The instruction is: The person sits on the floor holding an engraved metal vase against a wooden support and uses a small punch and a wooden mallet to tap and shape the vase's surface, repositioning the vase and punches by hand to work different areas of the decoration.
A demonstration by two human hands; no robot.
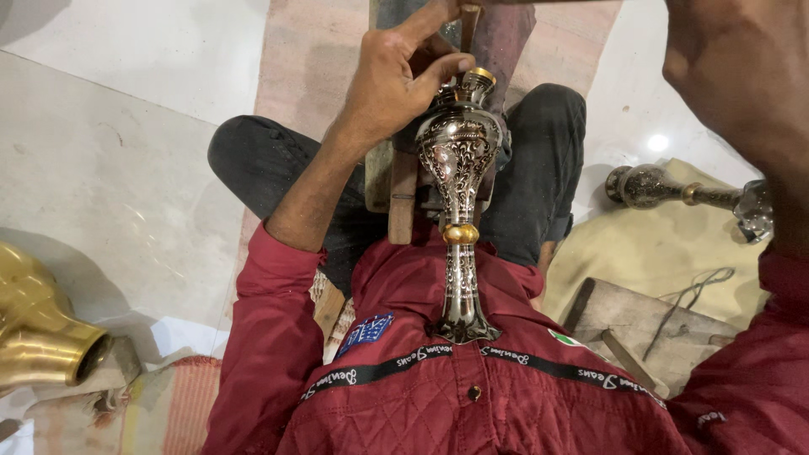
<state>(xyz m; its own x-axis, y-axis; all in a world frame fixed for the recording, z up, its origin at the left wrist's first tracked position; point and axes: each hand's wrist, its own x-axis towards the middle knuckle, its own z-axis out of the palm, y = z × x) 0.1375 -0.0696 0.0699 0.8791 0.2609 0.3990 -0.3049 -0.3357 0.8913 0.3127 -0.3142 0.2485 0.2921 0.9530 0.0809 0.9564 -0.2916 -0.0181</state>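
**A:** Seen from above: a seated person in a quilted red jacket (472, 396) and dark trousers (539, 160) steadies an engraved metal vase (459, 152) lengthwise along the lap. What is the left hand doing?

**B:** The left hand (392, 84), at about twelve o'clock from the chest, grips the bulbous body near its gold-rimmed mouth. The thumb curls over the shoulder of the vase, and the forefinger stretches toward a wooden block (403, 190) beneath it. The fingers are pressed to the metal, not spread.

**A:** And the vase itself?

**B:** Centre frame, lying roughly along the twelve-to-six line, its flared foot touching the jacket at six o'clock and a gold band midway along the slim stem.

**A:** The right hand?

**B:** The right hand (742, 76) is raised close to the camera at two o'clock, blurred. Its fingers run past the frame edge, so I cannot tell how they are set.

**A:** Anything else around?

**B:** A second engraved vase (674, 190) lies on yellow cloth (640, 253) at three o'clock. A plain brass vessel (42, 333) sits at eight o'clock, and a wooden board (649, 324) with a loose cord lies at four.
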